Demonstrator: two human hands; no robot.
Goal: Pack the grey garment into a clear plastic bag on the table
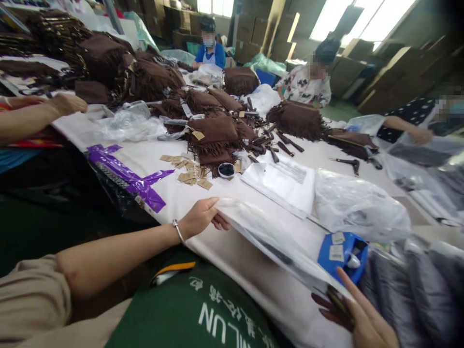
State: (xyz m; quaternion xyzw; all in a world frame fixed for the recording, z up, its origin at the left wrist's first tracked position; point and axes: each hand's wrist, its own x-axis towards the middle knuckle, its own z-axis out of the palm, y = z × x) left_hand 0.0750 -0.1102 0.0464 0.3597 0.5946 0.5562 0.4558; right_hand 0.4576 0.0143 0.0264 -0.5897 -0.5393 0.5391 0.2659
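Left hand (pixel 203 218) pinching the far end of a clear plastic bag (pixel 268 237), fingers curled over its edge, thumb under; right hand (pixel 366 321) at the near-right edge of the table (pixel 232 256), palm half open, gripping the bag's other end together with something dark and fringed, exact grip partly cut off by the frame. Bag stretched flat between both hands along the near table edge, over the white cover. Judgement: best to keep both ends level and taut so the film stays unwrinkled; left pinch looks light, so a firmer hold near the corner advisable; slack in the middle likely to snag on the blue tape dispenser (pixel 344 256) just beside the right end. Bag itself: transparent, glossy, long and narrow, slightly hazy, contents hard to make out. Further back, mid-table: scattered paper tags (pixel 188 171), then brown fringed bags (pixel 213 137) in heaps, a flat white stack (pixel 282 183), a crumpled plastic bundle (pixel 358 205) toward the right edge. Other people seated along the far and right sides, another person's arm (pixel 36 113) at the left edge.
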